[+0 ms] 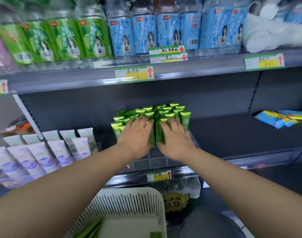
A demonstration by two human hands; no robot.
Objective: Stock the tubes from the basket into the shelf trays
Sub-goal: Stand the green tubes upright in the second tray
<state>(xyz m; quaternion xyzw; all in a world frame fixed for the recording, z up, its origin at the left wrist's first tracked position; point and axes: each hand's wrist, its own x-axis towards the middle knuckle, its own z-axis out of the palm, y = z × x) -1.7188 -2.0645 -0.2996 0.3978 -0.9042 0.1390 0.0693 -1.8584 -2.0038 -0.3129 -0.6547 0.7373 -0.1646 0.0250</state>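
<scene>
On the middle shelf, centre: green tubes stand upright in a clear tray, packed in close rows with their crimped ends up.
Left hand: it lies flat against the near-left tubes, fingers straight and spread, gripping nothing.
Right hand: it mirrors the left on the near-right tubes, fingers also spread wide, and holds nothing.
Why the hands lie so: you appear to be pressing the rows back and together, so they stand square and leave space at the front.
Tray front: the near part of the tray, seen through its clear wall, looks unfilled.
Basket: white and slotted, it sits near you, below the shelf. A few loose tubes lie in its near-left corner, so stocking seems well along but unfinished.
Left of the tray: pale purple tubes fill a neighbouring display, just beside.
Far right: blue packets lie flat, well apart.
Risk: the tubes look tall and light, so uneven pressure could topple a row.
</scene>
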